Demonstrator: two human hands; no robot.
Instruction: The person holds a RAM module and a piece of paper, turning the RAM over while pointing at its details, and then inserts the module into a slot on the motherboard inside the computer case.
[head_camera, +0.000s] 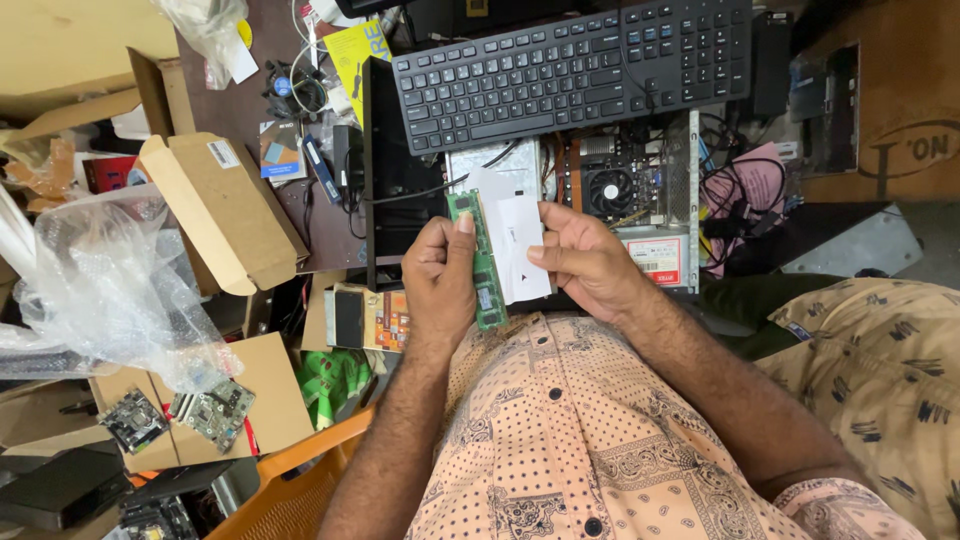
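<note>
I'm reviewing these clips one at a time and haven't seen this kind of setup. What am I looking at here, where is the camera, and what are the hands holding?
There is no machine: a person wears a camera on the head, looking down at their own patterned shirt and bare hands. The left hand holds a green memory stick upright by its edge. The right hand holds a white paper slip against it. Beyond them sits an open computer case with a fan, and a black keyboard resting on top. To the left lie cardboard boxes, a plastic bag and loose circuit boards.

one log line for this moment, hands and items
left hand: grips green memory stick | right hand: holds white paper | behind: keyboard, open computer case
</note>
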